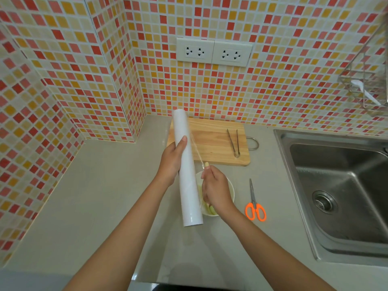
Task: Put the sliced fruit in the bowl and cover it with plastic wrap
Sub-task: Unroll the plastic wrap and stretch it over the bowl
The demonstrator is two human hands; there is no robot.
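Even, bright light filling scene; soft shadows lying under forearms on counter (pixel 100 185). Glare showing on sink (pixel 336 185) steel. Wide-angle lens bending tile wall (pixel 63 70) lines at edges. Focus holding sharp centrally.

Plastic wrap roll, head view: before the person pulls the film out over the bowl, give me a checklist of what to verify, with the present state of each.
1. Left hand holds the plastic wrap roll firmly: ok, fingers wrap round it.
2. Right hand has the film edge: ok, a thin strand runs from roll to fingertips.
3. Sliced fruit is in the bowl: ok, pale slices show inside.
4. Bowl rim clear for covering: cannot tell, roll and right hand hide most of it.
5. Scissors within reach: ok, on the counter right of the bowl.
6. Film width unrolled: not ok, only a narrow strand.
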